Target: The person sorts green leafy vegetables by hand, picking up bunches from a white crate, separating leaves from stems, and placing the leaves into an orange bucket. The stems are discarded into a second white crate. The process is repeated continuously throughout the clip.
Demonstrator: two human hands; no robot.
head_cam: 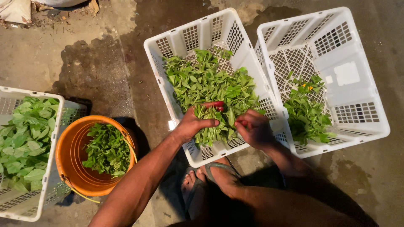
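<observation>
Head view, as I see it from my remote station: on the concrete floor (105, 63) stand three white slatted crates, a middle crate (191, 38) heaped with loose green leaves (202, 82), a right crate (349, 75) with a smaller leaf pile (307, 115), and a left crate (17, 206) of broader leaves. An orange bucket (69, 162) beside the left crate holds more greens. Over the middle crate's near edge, my left hand (194, 123) is closed around a bunch of leafy stems (214, 126), while my right hand (254, 128) pinches the same bunch from its other side.
</observation>
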